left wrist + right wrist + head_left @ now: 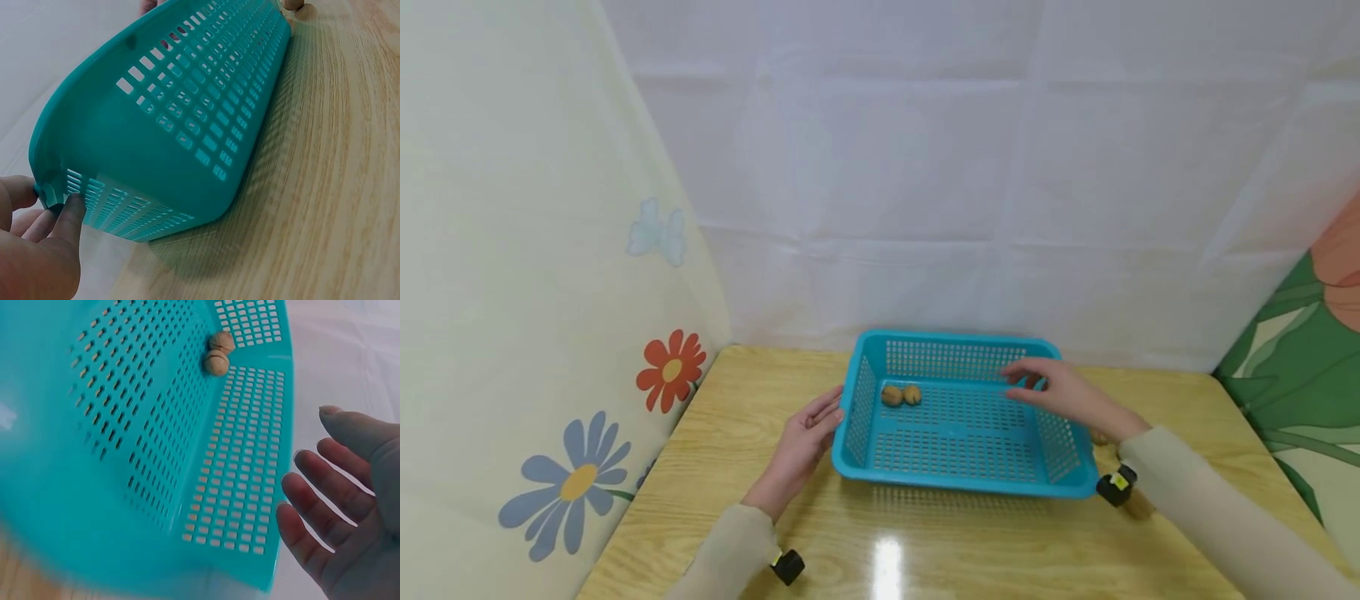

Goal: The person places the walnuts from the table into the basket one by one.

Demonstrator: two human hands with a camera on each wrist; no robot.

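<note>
On a wood-grain table (805, 533), head view: blue plastic basket (966, 483), approx. rectangular, long axis running L to R, lies btwn the person's hands. Left hand (803, 437) is at its L short side, touching the rim; right hand (1063, 393) hangs over the R end, fingertips above the inside. 2 walnuts (892, 396) sit side by side on the basket floor, toward the back L corner, so the left hand is nearer, but w/ the basket wall in btwn. More brown nut-like lumps (1138, 504) lie outside, by the R wrist, partly hidden. White cloth (865, 167) hangs behind.

L wrist view: thumb & fingers close round the basket's rim, thumb above, fingers tucked under & against the slotted wall. Looks more teal here. Can't tell if this end is lifted. A round tan thing (292, 4) shows past the far end, cut off by the frame.

R wrist view: right hand's fingers are loosely spread, thumb well apart, nothing held, palm bare. Walnuts are tan, round, w/ a seam line, touching each other, well away from that hand; basket is gridded w/ small slots, its near part blurred.
</note>
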